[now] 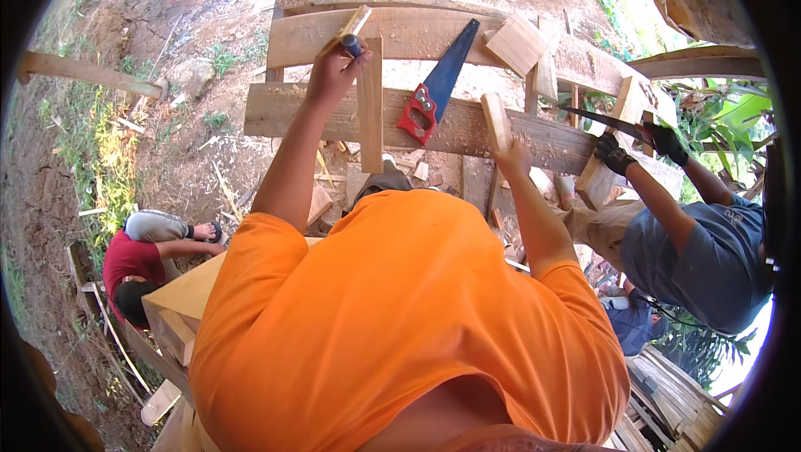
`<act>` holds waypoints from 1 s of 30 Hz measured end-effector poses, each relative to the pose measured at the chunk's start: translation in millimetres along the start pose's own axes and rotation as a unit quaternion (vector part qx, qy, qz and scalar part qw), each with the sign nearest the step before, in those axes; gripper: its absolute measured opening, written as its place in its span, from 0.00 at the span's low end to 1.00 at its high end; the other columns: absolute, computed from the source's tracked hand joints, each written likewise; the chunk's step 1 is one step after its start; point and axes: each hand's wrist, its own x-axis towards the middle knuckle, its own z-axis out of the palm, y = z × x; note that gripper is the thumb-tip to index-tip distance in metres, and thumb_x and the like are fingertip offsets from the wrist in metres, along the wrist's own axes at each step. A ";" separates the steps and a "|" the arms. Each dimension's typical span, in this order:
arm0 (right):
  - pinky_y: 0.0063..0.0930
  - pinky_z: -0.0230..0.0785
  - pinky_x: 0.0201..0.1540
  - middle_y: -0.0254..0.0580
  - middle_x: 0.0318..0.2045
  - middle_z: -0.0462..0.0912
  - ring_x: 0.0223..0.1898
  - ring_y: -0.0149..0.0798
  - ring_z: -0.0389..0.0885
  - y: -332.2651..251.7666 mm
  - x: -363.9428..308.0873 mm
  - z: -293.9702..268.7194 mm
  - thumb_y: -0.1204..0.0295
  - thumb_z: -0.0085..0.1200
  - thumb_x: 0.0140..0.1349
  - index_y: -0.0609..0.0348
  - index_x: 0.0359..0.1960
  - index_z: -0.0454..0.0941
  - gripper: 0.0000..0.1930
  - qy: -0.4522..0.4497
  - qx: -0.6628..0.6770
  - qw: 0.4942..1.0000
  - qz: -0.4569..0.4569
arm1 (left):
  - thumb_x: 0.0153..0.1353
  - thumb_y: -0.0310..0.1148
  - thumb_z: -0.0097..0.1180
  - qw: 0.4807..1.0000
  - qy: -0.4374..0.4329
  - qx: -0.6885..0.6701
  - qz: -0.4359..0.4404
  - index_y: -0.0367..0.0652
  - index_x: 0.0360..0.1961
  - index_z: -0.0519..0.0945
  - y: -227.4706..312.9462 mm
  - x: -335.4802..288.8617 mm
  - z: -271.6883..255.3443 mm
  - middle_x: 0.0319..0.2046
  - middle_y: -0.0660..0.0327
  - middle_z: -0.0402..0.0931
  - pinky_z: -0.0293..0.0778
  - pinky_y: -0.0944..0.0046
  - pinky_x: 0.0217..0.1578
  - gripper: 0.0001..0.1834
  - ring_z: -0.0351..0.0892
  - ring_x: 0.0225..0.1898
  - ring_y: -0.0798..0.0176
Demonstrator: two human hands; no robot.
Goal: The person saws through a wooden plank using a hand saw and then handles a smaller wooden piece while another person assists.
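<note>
My left hand is closed round a dark, round-ended handle that looks like a chisel's; its blade is hidden. Beside that hand, a narrow piece of wood points away from me, and I cannot tell whether the fingers touch it. A short board lies crosswise over the near beam, just right of the left hand. My right hand grips the lower end of a wooden block, held up over the near beam. Between the hands, a handsaw with a blue blade and red handle lies across the beams.
Two long beams form the workbench. A square wooden block sits at its far side. On the right, a co-worker in dark gloves saws an upright timber. A person in red sits low at left. Offcuts litter the ground.
</note>
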 end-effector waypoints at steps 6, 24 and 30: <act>0.46 0.73 0.59 0.56 0.53 0.82 0.55 0.57 0.81 -15.2 -4.6 4.2 0.51 0.72 0.51 0.57 0.49 0.83 0.29 0.015 -0.031 0.997 0.067 | 0.64 0.41 0.70 0.993 0.085 0.003 -0.076 0.38 0.40 0.82 2.8 28.8 -30.9 0.33 0.60 0.84 0.80 0.66 0.35 0.16 0.84 0.31 0.67; 0.38 0.75 0.39 0.55 0.31 0.86 0.34 0.43 0.87 -179.3 -68.6 -80.9 0.58 0.63 0.61 0.65 0.42 0.86 0.20 -0.209 0.210 0.928 -0.227 | 0.70 0.40 0.62 0.945 0.156 -0.180 -0.225 0.34 0.44 0.76 -8.5 -10.5 -25.3 0.33 0.58 0.81 0.85 0.67 0.28 0.17 0.84 0.31 0.69; 0.30 0.71 0.31 0.41 0.23 0.83 0.26 0.31 0.80 -161.6 -72.3 -95.4 0.56 0.66 0.60 0.65 0.39 0.87 0.20 -0.227 0.275 0.911 -0.206 | 0.76 0.49 0.51 0.776 0.331 -0.323 -0.429 0.37 0.39 0.71 -70.1 4.7 -59.0 0.27 0.61 0.73 0.84 0.64 0.23 0.22 0.78 0.24 0.68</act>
